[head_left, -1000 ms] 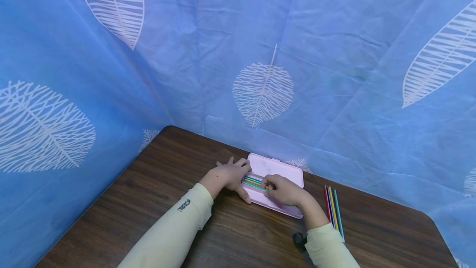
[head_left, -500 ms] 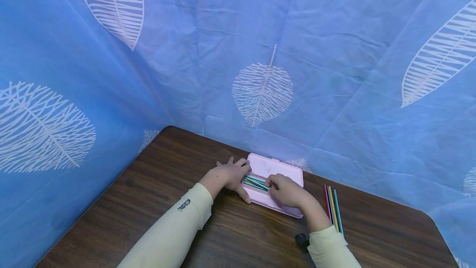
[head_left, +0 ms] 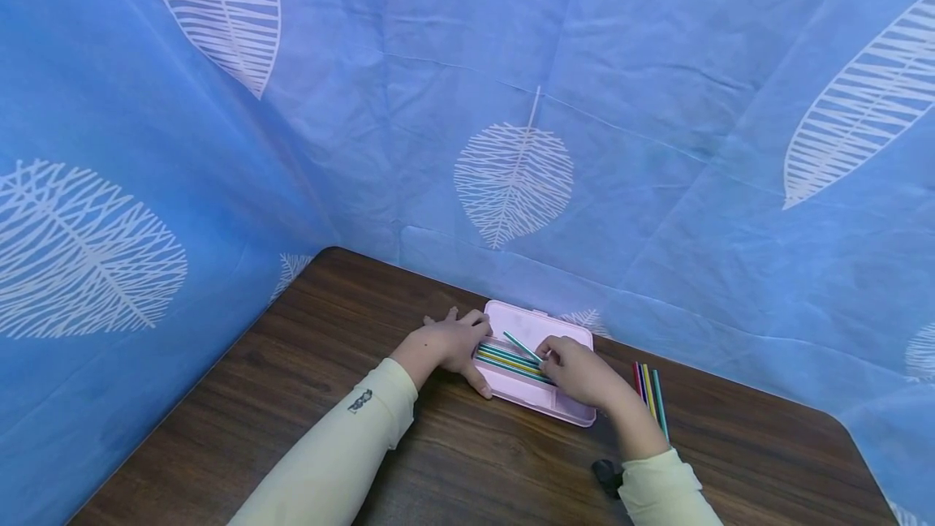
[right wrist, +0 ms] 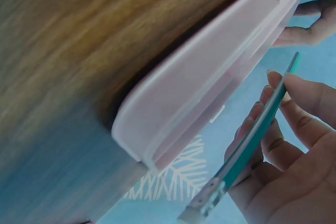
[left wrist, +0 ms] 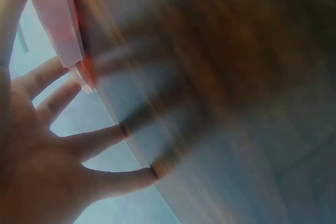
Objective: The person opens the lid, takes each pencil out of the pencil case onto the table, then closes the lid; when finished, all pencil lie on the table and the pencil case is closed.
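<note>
While your right grip [head_left: 575, 369] pinches one teal pencil [head_left: 520, 345] above the pink case [head_left: 536, 406], keep that pinch light but steady: thumb on one side, fingers on the other, close to one end, with the banded end sticking out toward the open lid [head_left: 536, 326]. Held so near its end, the pencil would likely swing if it knocked anything, so lift it clear of the lid before you turn it or shift it sideways. Several other pencils [head_left: 504, 359] lie lengthwise in the case just below; raise your fingertips enough not to drag them askew.

Your left grip [head_left: 454, 345] is spread wide around the case's left end, thumb at the front, fingers to the rear; how hard it presses, you can't tell from these views. Use it as a brace, since the case could slide on the desk [head_left: 475, 461]. More pencils [head_left: 649, 388] lie side by side on the right, near your forearm; mind that your sleeve [head_left: 661, 481] doesn't brush them.
</note>
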A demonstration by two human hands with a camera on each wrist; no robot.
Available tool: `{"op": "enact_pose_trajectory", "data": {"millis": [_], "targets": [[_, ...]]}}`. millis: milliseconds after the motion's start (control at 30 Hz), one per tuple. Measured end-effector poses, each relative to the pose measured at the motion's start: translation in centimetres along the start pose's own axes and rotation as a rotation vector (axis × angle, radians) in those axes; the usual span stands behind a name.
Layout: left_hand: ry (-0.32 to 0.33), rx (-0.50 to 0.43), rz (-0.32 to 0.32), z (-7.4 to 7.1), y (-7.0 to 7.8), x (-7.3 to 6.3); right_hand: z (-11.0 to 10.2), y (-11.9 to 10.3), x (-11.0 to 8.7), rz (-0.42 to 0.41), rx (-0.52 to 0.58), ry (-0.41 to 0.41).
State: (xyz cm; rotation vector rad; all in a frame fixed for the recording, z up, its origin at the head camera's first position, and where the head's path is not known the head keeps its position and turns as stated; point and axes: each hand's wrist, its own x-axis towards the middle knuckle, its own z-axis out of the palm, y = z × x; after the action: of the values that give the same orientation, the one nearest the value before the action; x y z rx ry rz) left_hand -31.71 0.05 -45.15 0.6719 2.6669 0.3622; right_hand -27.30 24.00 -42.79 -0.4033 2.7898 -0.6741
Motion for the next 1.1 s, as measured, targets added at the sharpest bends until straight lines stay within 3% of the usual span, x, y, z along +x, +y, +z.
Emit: {"op": "enact_pose_trajectory", "data": {"millis": [567,1100], "targets": [[0.002,-0.006,-0.003,-0.2,0.1,-0.2,-1.8,2.6,-2.3,0.133,0.021,0.070],[0.004,-0.010,-0.004,-0.2,0.2,-0.4,-3.4,7.2,-4.7,0.235,0.112,0.063]]}}
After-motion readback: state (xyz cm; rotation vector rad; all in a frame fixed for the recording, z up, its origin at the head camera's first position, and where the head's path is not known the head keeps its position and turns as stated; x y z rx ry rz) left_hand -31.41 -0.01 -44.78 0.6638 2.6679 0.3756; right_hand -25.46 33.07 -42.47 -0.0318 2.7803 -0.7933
